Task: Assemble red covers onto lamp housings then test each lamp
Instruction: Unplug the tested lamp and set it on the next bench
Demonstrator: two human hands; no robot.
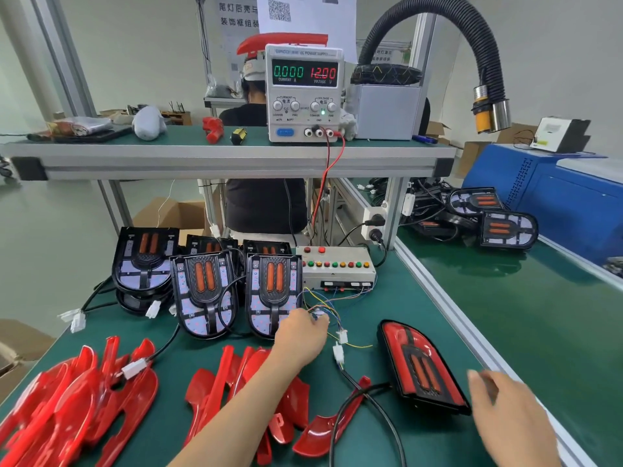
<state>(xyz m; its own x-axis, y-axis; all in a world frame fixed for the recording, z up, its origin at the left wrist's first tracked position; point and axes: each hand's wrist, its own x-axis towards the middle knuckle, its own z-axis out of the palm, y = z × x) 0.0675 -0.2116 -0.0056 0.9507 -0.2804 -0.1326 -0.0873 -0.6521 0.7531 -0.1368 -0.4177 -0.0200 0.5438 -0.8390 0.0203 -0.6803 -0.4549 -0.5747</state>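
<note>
Head view: left hand [301,332] pinches the test connector [319,315]; right hand [505,409], released, hovers beside the covered lamp [421,362]; seat plugs squarely.

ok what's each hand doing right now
Left hand: closed, pinching the test connector.
Right hand: open, holding nothing, beside the covered lamp.
</note>
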